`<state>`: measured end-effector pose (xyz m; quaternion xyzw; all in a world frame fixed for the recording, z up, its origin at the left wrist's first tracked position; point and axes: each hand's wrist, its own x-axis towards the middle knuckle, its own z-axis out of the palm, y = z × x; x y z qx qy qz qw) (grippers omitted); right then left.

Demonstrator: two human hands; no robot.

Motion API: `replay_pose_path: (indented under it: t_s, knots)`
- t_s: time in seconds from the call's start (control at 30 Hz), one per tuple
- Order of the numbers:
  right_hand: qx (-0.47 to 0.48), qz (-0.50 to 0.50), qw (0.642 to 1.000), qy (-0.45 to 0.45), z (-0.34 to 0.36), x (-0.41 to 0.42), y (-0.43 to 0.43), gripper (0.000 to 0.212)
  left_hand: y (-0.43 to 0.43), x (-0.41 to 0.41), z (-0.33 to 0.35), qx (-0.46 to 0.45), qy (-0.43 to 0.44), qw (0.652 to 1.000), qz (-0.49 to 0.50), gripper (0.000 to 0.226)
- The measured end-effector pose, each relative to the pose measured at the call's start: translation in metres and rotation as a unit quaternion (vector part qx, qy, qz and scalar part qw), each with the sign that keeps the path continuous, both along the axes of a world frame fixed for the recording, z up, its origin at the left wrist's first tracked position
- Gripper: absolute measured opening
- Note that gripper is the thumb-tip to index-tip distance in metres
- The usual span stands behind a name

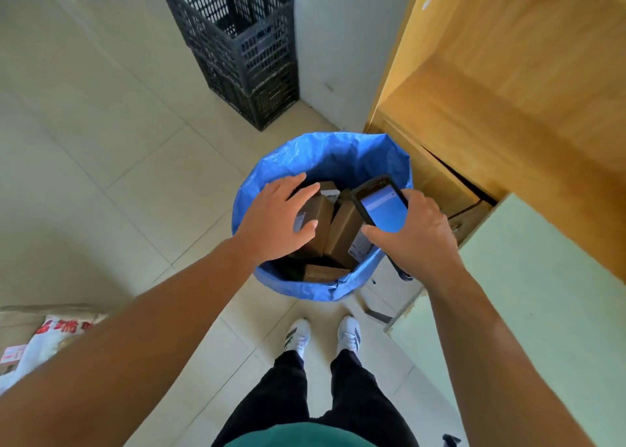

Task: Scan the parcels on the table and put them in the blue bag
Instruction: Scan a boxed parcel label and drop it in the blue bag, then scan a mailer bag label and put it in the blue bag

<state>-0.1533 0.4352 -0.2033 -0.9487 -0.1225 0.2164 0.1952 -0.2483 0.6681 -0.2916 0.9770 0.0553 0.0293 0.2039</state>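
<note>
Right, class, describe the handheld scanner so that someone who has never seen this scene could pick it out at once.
Find the blue bag open on the tiled floor beside the wooden cabinet. Over its rim the right hand grips the handheld scanner. It is the only flat black device with a lit blue screen, unlike the brown cardboard parcels below.

the pale tiled floor [101, 175] bears the blue bag [325, 155], stacked black crates [244, 57] and a white sack [37, 348].

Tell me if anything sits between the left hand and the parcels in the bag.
Nothing visible does. The left hand is spread over the brown parcels inside the blue bag; the scanner in the right hand sits off to one side.
</note>
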Motion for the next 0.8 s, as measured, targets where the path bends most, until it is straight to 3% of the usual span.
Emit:
replay_pose_path:
  t_s: [0.43,0.8]
  knots:
    - [0.005,-0.204,0.976,-0.074,0.071,-0.062,-0.076,0.082,-0.050,0.055,0.070,-0.028,-0.091,0.986,-0.137,0.069]
    - [0.011,-0.375,0.919,-0.123,0.109,-0.162,-0.236,0.083,-0.256,0.074,0.123,-0.019,-0.091,0.945,-0.314,0.071]
